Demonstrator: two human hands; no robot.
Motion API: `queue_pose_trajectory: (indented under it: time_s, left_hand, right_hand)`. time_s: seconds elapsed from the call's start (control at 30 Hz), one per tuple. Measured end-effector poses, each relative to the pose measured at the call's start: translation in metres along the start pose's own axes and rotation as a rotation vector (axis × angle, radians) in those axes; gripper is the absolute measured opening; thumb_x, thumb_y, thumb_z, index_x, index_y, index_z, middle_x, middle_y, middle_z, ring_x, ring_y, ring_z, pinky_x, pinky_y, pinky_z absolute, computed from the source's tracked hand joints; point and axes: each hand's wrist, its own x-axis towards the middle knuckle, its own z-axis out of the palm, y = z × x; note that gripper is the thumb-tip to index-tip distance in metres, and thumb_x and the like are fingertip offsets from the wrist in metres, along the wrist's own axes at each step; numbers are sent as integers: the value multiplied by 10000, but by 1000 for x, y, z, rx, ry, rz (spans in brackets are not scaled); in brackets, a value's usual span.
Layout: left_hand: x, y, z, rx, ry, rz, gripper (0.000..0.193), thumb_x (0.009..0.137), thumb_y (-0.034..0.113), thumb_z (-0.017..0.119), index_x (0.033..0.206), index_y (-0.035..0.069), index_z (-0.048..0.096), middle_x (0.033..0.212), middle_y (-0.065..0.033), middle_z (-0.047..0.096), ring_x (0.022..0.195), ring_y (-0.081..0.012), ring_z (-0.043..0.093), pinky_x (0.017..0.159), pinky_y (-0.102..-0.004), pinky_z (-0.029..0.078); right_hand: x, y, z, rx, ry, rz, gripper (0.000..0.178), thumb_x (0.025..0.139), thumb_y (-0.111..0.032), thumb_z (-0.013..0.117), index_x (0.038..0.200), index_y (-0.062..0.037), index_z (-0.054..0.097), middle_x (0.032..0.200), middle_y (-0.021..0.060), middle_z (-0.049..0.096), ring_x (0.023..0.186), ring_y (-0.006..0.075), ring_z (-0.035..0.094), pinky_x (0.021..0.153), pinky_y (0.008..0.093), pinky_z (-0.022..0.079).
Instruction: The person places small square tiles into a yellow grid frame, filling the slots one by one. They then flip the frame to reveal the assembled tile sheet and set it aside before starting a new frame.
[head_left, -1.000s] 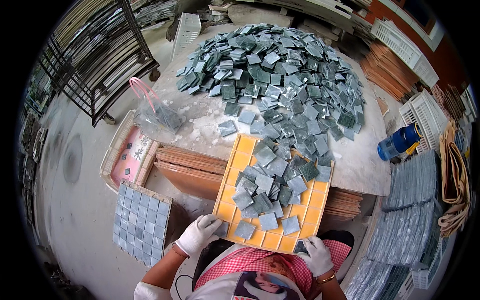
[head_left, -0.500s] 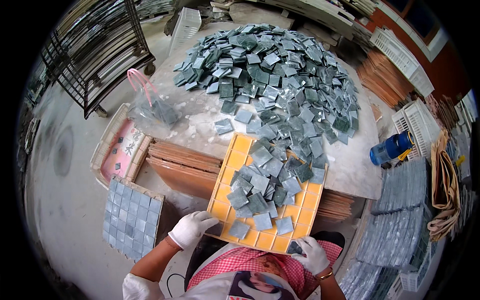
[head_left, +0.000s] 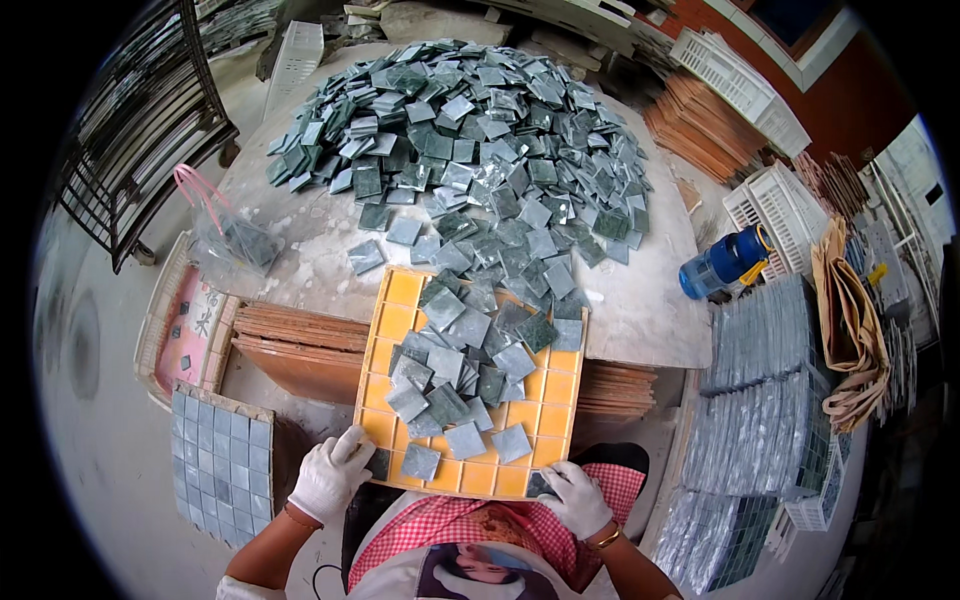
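Note:
A yellow gridded tray [head_left: 550, 420] lies in front of me, its far part under a loose heap of square grey-green stone tiles [head_left: 448, 370]. My left hand [head_left: 335, 472], in a white glove, is closed at the tray's near left corner, its fingertips on a dark tile [head_left: 378, 463] in the corner cell. At the near right corner, my gloved right hand [head_left: 578, 500] closes its fingertips on another dark tile [head_left: 540, 485]. Several tiles, such as a grey one [head_left: 420, 461], lie flat near the front edge. The fingers' undersides are hidden.
A large pile of tiles [head_left: 470, 140] covers the worktable [head_left: 310, 240] beyond the tray. Left are a tiled panel [head_left: 222, 455], a shallow basket [head_left: 165, 365] and a plastic bag [head_left: 235, 240]. Right are a blue bottle [head_left: 722, 262], white crates [head_left: 775, 220] and stacked tile sheets [head_left: 760, 430].
The view has shifted, so the scene sits further left. Both hands stay at the tray's near corners; my left hand is turned more upright, its fingers at the corner tile.

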Motion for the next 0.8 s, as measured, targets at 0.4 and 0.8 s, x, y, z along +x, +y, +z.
queue_pose_trajectory:
  time_s: [0.4, 0.8]
  left_hand:
    - [37, 52, 12, -63, -29, 106, 558, 667, 282, 752, 1165, 108, 570, 1154, -78, 516, 911, -284, 573, 781, -405, 487]
    - [47, 33, -2, -249, 88, 219, 294, 755, 106, 600, 1047, 128, 621, 867, -38, 585, 767, -267, 598, 677, -373, 512]
  right_hand:
    - [71, -24, -19, -89, -147, -95, 553, 726, -240, 739, 1220, -93, 537, 1229, 110, 496, 985, 285, 597, 824, 371, 502]
    - [64, -6, -18, 103, 178, -258, 266, 839, -131, 599, 1101, -85, 592, 956, 46, 636, 836, 263, 623, 721, 350, 518]
